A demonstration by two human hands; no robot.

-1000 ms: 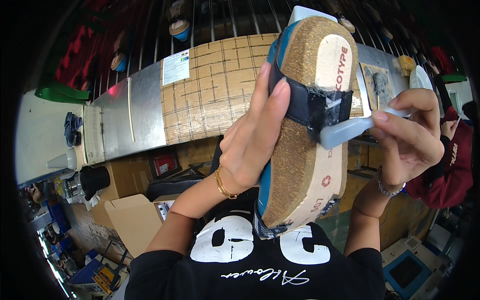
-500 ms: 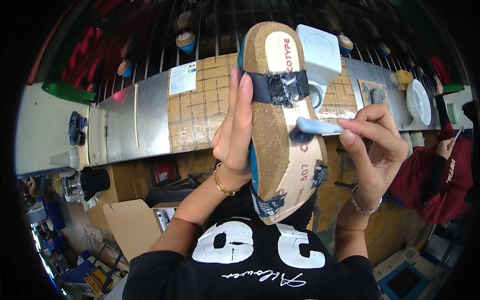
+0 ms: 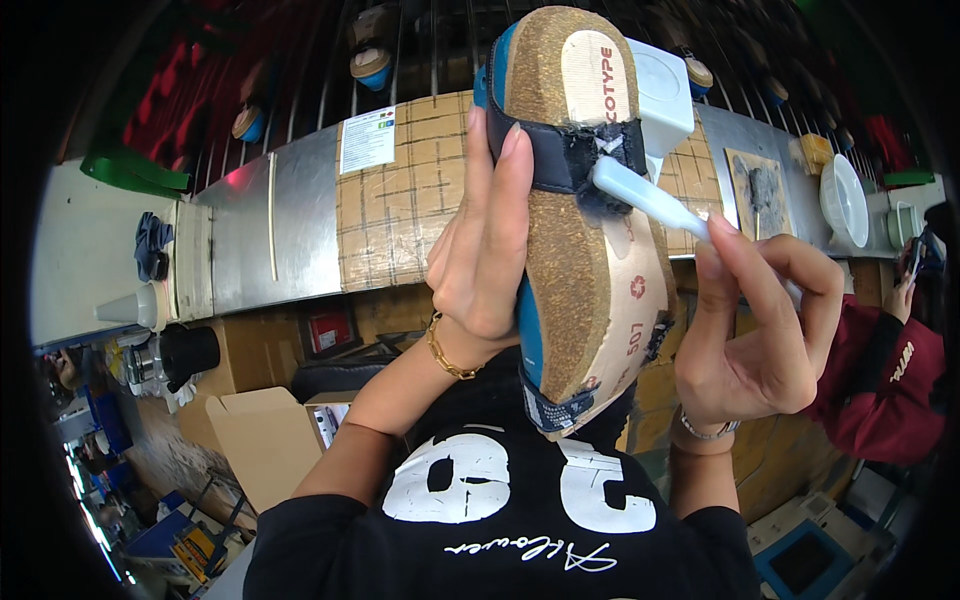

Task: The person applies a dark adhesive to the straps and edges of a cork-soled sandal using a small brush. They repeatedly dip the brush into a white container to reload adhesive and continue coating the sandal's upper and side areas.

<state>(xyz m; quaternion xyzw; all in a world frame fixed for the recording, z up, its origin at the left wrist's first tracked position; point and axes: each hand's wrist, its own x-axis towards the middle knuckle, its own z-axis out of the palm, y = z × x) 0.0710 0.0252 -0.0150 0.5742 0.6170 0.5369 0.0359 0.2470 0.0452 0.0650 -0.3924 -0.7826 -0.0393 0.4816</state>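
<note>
My left hand [image 3: 482, 245] supports a sandal [image 3: 563, 275] on a blue last, its cork underside turned toward me. The fingers lie straight along its left side and the thumb is hidden. A dark strap [image 3: 545, 158] wraps under the forepart, its rough, blackened ends meeting over the pale centre strip. My right hand [image 3: 755, 320] pinches the thin end of a small brush [image 3: 650, 200] with a pale blue handle. The brush's dark head meets the sole at the lower edge of the strap ends. Another strap end is folded under the heel, nearest my body.
Ahead is a metal bench [image 3: 305, 210] with cardboard on it and a white container [image 3: 662, 95] behind the sandal. Farther right lie a stained board [image 3: 757, 190] and a white basin [image 3: 843, 203]. Lasted shoes stand on the roller conveyor beyond. A person in a maroon top [image 3: 885, 385] works at the right.
The sandal has shifted slightly up and right. The brush has moved up from the bare centre strip to the strap ends, and my right hand has turned and lowered a little.
</note>
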